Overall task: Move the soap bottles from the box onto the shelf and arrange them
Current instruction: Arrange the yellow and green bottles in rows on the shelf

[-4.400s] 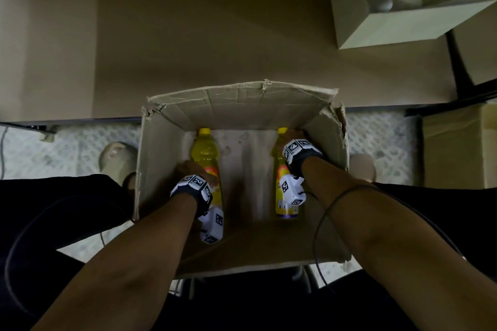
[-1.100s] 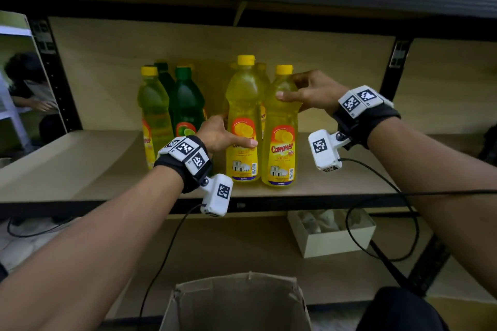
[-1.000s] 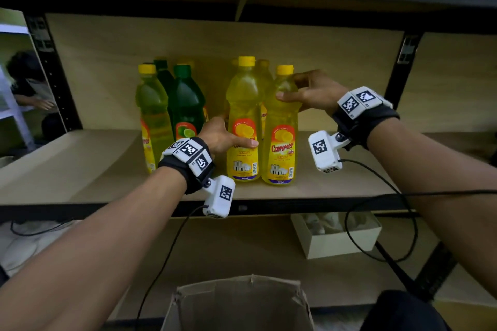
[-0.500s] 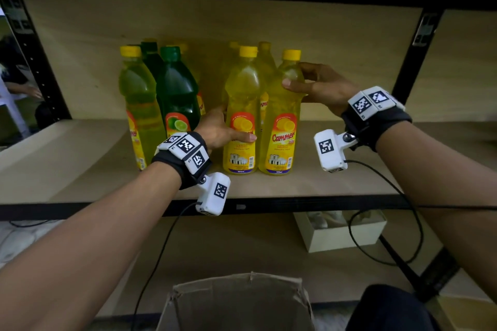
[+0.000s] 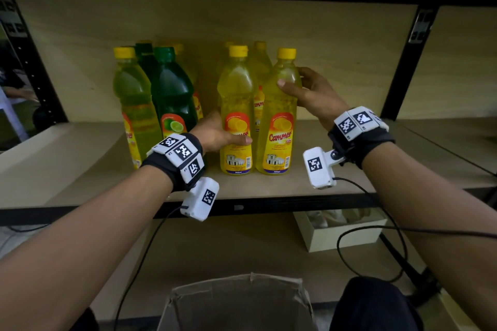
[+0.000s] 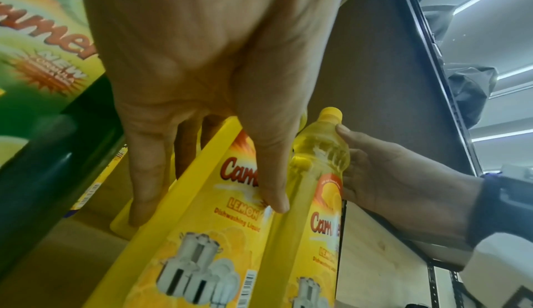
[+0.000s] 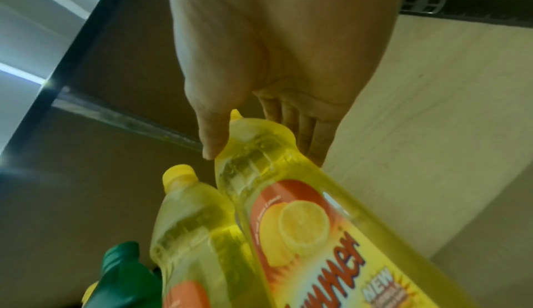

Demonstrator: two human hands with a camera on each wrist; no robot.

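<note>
Two yellow lemon soap bottles stand upright side by side on the shelf board (image 5: 349, 169). My left hand (image 5: 228, 134) grips the left yellow bottle (image 5: 236, 88) at label height, thumb across the front and fingers behind, as the left wrist view shows for this hand (image 6: 207, 199) and bottle (image 6: 202, 256). My right hand (image 5: 293, 83) holds the shoulder of the right yellow bottle (image 5: 279, 126), thumb in front, fingers behind; the right wrist view shows that hand (image 7: 259, 135) and bottle (image 7: 303, 210). The cardboard box (image 5: 236, 301) sits below; its inside is hidden.
Left of the pair stand a yellow-green bottle (image 5: 131, 105) and a dark green bottle (image 5: 172, 97), with more bottles behind, one being a yellow bottle (image 5: 259, 67). A black upright (image 5: 403, 62) bounds the bay at right. A white box (image 5: 338, 234) lies on the lower shelf.
4.4 s ago both hands held the two yellow bottles inside the box; now these stand on the shelf. Over the last second both hands kept hold and the bottles barely moved.
</note>
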